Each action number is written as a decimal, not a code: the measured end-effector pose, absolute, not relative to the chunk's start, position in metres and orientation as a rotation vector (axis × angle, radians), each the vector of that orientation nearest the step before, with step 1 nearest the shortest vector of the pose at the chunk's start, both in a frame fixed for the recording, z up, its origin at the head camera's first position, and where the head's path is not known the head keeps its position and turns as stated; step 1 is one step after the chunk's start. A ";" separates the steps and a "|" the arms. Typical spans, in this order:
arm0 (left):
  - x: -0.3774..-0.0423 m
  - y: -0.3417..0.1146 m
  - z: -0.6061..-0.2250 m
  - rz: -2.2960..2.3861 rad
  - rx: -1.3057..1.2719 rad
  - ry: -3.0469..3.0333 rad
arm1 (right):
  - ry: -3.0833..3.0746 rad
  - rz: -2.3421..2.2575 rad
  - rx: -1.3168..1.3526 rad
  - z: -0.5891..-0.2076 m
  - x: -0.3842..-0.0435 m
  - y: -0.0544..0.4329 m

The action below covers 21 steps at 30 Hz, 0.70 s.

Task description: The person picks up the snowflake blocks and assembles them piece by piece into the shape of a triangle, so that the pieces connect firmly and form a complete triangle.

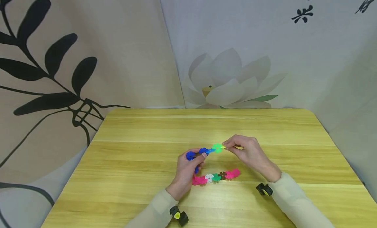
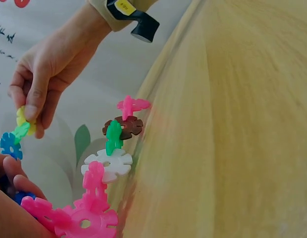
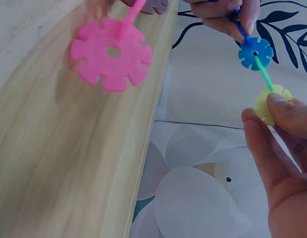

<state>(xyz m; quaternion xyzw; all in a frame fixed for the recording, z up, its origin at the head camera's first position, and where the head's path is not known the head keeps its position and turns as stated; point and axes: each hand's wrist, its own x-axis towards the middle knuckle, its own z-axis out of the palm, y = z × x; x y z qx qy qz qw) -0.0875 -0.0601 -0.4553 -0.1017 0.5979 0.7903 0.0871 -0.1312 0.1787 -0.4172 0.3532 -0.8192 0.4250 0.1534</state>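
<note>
A chain of slotted plastic snowflake discs runs between and below the two hands. My left hand (image 1: 185, 171) grips it at the dark blue discs (image 1: 189, 155), the fingers hiding part of them. From there a light blue disc (image 3: 264, 48) and a bright green disc (image 1: 217, 148) lead to a yellow disc (image 3: 262, 110) at the end. My right hand (image 1: 251, 152) pinches that yellow disc between thumb and fingertips, where it meets the green one. Under the left hand hang pink discs (image 2: 69, 223), followed by white (image 2: 121, 171), green (image 2: 113, 141), brown (image 2: 135, 130) and pink discs (image 1: 235, 173) toward the right.
Both hands work above a wooden table (image 1: 132, 162) with light yellow grain. Behind it stands a pale backdrop (image 1: 132, 51) printed with dark leaves and a lotus. Each sleeve carries a small black wrist camera (image 1: 179, 216).
</note>
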 end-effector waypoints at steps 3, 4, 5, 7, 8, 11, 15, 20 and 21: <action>-0.087 -0.060 -0.455 2.364 -0.319 1.774 | -2.343 1.211 1.039 -0.416 -0.132 0.178; -0.087 -0.060 -0.455 2.366 -0.324 1.772 | -2.344 1.206 1.048 -0.416 -0.132 0.178; -0.086 -0.060 -0.455 2.367 -0.327 1.771 | -2.345 1.199 1.059 -0.416 -0.133 0.178; -0.086 -0.059 -0.456 2.371 -0.333 1.770 | -2.347 1.181 1.079 -0.415 -0.133 0.178; -0.086 -0.059 -0.456 2.373 -0.337 1.768 | -2.348 1.171 1.087 -0.415 -0.133 0.179; -0.085 -0.060 -0.456 2.375 -0.340 1.771 | -2.344 1.139 1.119 -0.415 -0.134 0.179; -0.085 -0.060 -0.455 2.374 -0.330 1.771 | -2.332 1.103 1.161 -0.417 -0.135 0.179; -0.087 -0.061 -0.453 2.373 -0.292 1.778 | -2.332 1.116 1.134 -0.420 -0.135 0.179; -0.087 -0.061 -0.453 2.372 -0.287 1.778 | -2.343 1.125 1.119 -0.421 -0.134 0.178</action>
